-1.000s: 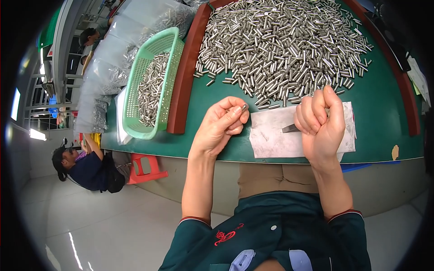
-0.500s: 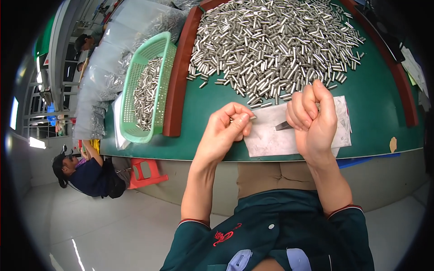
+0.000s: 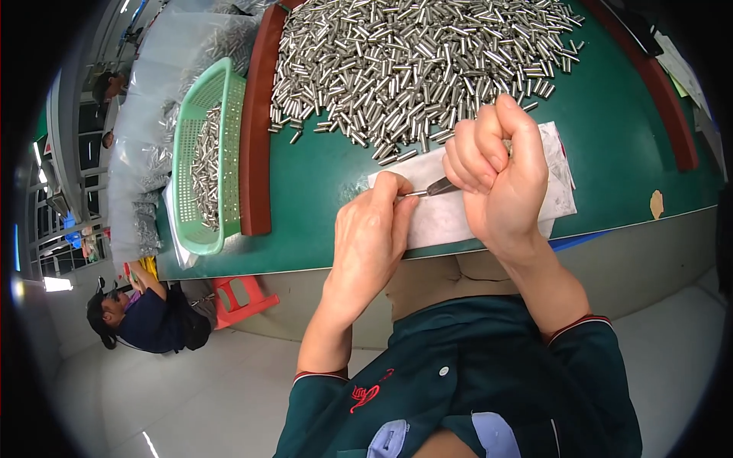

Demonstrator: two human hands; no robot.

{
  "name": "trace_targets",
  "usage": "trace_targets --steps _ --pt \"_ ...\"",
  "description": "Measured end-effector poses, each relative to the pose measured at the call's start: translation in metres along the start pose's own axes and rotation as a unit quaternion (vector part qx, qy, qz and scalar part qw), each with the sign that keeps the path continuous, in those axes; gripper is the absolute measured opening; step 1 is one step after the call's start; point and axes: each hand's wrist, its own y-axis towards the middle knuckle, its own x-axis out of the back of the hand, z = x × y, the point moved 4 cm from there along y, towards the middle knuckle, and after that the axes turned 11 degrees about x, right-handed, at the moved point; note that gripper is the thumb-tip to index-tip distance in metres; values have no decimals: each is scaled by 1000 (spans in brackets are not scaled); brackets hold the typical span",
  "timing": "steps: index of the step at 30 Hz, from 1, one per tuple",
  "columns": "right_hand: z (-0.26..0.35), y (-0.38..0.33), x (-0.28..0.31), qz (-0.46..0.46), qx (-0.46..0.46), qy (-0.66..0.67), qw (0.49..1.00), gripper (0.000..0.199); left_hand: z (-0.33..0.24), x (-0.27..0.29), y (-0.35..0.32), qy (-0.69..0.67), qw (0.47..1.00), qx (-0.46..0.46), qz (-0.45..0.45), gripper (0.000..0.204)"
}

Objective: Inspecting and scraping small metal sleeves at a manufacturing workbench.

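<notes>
My left hand (image 3: 368,233) pinches a small shiny metal pin (image 3: 415,193) between thumb and index finger, with one end poking out. Closed in a fist, my right hand (image 3: 505,172) grips a tool with a flat dark-grey blade (image 3: 441,186); the fingers hide its handle. The blade's tip meets the pin's exposed end, or lies right beside it. Both hands are above a stained white cloth (image 3: 439,227) on the green tabletop (image 3: 313,179). Just beyond them spreads a large pile of loose metal pins (image 3: 427,69).
Dark red wooden rails flank the pile on the left (image 3: 256,137) and right (image 3: 657,99). Left of the rail stands a green plastic basket (image 3: 234,153) holding pins. Past it lie clear bags (image 3: 141,130) of metal parts. A person (image 3: 153,313) sits near a red stool (image 3: 244,301).
My two hands have come together, bringing the blade to the pin at my left fingertips. The whole view has shifted, so the table and basket appear further left.
</notes>
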Motion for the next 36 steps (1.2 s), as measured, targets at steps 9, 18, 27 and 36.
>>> trace_targets --steps 9,18,27,36 --pt "0 0 -1 -8 4 -8 1000 41 0 1 1 -16 1000 19 2 10" --pt "-2 0 0 -4 2 4 1000 41 1 0 1 -21 1000 11 -9 10" --pt "-3 0 -4 12 28 -10 999 41 0 -1 0 -32 999 -3 -30 11" --pt "-1 -14 -25 71 104 -156 980 39 -1 -1 -1 -16 999 -18 -32 11"
